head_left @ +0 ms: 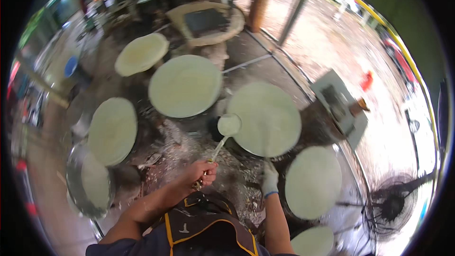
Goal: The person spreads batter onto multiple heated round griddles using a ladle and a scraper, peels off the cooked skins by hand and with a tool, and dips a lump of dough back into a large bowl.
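Note:
My left hand [204,175] is closed around the handle of a long ladle [221,147]. Its round bowl [229,124] holds pale liquid and hangs over the left rim of a wide round pan [265,110] filled with a pale, batter-like layer. A white glove with a blue cuff covers my right hand [270,179], which is at that pan's near edge. From its fingers a thin, motion-blurred tool [266,133] reaches over the pale layer; the tool's exact kind is unclear. Just right of the glove is another round pan [313,183] with a similar pale surface.
More pale round sheets [185,86] [113,131] [142,54] surround me. A large metal basin [76,185] with pale liquid stands left. Litter-strewn ground [170,153] lies between the pans. A pedestal fan [392,206] is at right, near a metal sheet [328,85]. Beyond stands a rusty post [262,5].

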`<action>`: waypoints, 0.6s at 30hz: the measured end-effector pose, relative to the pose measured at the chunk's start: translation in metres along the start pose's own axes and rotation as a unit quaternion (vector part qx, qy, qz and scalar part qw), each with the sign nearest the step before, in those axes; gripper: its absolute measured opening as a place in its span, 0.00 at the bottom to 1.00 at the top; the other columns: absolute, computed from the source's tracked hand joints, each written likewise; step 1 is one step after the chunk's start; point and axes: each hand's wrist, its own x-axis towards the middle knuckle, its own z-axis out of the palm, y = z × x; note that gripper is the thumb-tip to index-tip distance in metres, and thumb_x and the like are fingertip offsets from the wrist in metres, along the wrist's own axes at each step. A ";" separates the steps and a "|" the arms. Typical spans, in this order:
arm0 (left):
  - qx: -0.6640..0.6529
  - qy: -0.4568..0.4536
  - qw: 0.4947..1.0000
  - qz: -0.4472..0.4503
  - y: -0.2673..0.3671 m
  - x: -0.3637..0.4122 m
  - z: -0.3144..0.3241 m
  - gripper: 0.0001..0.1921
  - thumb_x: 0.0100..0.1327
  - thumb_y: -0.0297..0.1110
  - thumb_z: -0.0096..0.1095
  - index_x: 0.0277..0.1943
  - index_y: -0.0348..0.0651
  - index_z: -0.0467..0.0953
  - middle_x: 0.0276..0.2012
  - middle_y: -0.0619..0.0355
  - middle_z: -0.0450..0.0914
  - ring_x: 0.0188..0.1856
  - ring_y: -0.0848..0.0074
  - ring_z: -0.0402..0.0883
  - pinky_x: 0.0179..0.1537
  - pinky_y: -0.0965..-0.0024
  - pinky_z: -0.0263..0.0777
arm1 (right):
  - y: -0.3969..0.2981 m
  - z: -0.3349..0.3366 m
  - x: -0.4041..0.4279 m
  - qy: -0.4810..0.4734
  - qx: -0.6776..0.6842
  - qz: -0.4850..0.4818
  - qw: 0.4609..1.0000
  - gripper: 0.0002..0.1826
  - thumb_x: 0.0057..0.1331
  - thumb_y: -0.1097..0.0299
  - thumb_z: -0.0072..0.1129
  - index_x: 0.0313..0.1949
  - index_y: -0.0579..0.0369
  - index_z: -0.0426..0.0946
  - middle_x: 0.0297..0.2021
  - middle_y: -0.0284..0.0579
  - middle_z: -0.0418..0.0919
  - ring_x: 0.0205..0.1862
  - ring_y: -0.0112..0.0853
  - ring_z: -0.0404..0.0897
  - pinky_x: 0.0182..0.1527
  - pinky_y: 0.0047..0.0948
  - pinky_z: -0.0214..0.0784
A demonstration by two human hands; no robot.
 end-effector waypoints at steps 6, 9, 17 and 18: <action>-0.009 0.134 0.981 0.140 0.017 -0.098 -0.065 0.06 0.67 0.28 0.53 0.44 0.42 0.67 0.22 0.65 0.64 0.16 0.84 0.63 0.15 0.77 0.59 | 0.012 0.062 -0.011 0.044 0.014 -0.042 0.998 0.15 0.67 0.60 0.62 0.52 0.46 0.76 0.22 0.28 0.71 0.14 0.18 0.62 0.14 0.19 0.52; -0.044 0.181 0.962 0.197 0.033 -0.147 -0.121 0.08 0.63 0.25 0.53 0.45 0.42 0.66 0.22 0.63 0.64 0.16 0.82 0.64 0.15 0.76 0.59 | 0.030 0.135 -0.033 -0.124 -0.138 0.051 0.981 0.14 0.63 0.61 0.64 0.45 0.51 0.78 0.24 0.28 0.71 0.18 0.18 0.64 0.16 0.21 0.54; -0.146 0.286 0.901 0.290 0.092 -0.291 -0.274 0.10 0.61 0.20 0.52 0.46 0.39 0.68 0.19 0.61 0.65 0.13 0.83 0.61 0.12 0.77 0.55 | 0.099 0.490 -0.069 -0.393 -0.339 -0.117 0.847 0.21 0.66 0.58 0.58 0.52 0.61 0.76 0.31 0.40 0.79 0.30 0.28 0.76 0.33 0.29 0.69; -0.172 0.320 0.877 0.314 0.095 -0.308 -0.289 0.11 0.62 0.21 0.51 0.47 0.39 0.68 0.20 0.62 0.65 0.12 0.83 0.60 0.12 0.78 0.55 | 0.093 0.541 -0.086 -0.382 -0.385 -0.183 0.820 0.23 0.67 0.58 0.56 0.55 0.61 0.74 0.35 0.43 0.81 0.35 0.32 0.79 0.39 0.31 0.71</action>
